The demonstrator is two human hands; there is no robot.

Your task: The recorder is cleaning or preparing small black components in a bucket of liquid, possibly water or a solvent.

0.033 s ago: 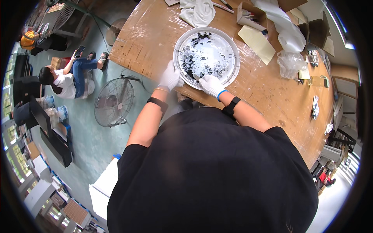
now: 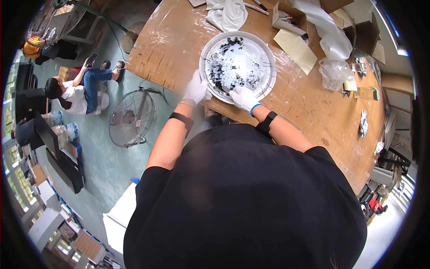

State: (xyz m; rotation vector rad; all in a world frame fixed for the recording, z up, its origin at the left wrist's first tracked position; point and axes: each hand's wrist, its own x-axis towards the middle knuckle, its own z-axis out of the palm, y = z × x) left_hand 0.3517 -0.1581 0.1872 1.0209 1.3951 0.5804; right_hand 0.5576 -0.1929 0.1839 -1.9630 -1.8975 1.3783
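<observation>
Round tray [image 2: 272, 67], probably stiff and light, best taken by the rim [image 2: 237, 33], where left hand [image 2: 196, 89] curls, hold unclear; right hand [image 2: 244, 98] grasps thin tool [image 2: 227, 89].

Room opens right of the tray [image 2: 273, 67], the box [image 2: 287, 26] blocking beyond.

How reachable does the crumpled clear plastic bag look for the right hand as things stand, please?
Probably yes: the right hand and the crumpled clear plastic bag have only wooden tabletop between them, once past the round tray, though the hand seems to hold a thin tool.
</observation>
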